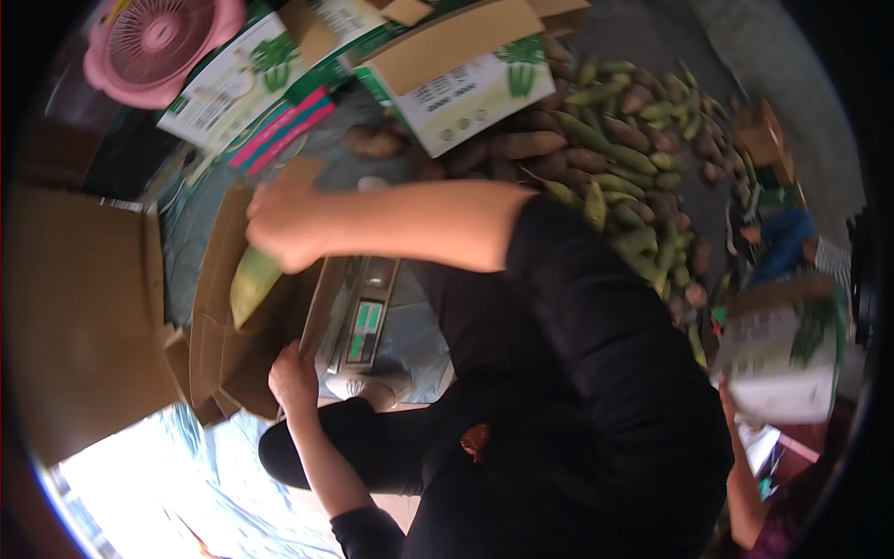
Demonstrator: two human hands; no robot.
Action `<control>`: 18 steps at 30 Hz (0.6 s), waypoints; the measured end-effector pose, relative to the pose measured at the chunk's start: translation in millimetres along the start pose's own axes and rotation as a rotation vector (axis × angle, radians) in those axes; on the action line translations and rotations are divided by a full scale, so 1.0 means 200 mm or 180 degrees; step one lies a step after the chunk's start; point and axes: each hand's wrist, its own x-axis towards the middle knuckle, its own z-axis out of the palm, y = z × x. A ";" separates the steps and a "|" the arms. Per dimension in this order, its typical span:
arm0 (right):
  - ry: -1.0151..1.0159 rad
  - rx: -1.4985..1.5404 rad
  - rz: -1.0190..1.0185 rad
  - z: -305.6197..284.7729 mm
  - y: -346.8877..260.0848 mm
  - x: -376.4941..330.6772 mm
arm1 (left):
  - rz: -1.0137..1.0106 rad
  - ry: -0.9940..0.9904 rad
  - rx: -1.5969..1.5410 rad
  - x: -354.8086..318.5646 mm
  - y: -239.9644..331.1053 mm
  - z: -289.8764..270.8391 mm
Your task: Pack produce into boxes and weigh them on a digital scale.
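Note:
My right arm reaches across to an open brown cardboard box (214, 279). My right hand (284, 224), smeared by motion, is closed around the upper end of a long pale green vegetable (253, 287). The vegetable hangs tilted at the box opening, its lower end pointing down; I cannot tell whether it touches the box. My left hand (293, 377) grips the near edge of the box, fingers curled over the cardboard. Beside the box sits a scale (365, 331) with a green lit display.
A large heap of long green vegetables (610, 149) and brown tubers (526, 144) lies at the back right. Printed cartons (456, 84) and a pink fan (158, 42) stand behind. A large flat cardboard box (79, 317) is at left. At right, another person's arm (742, 484) reaches toward a carton (782, 349).

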 end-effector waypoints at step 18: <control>0.1508 0.0568 0.0762 -0.19 -0.02 -0.35 | 0.0016 0.0131 -0.0671 -0.02 0.02 -0.02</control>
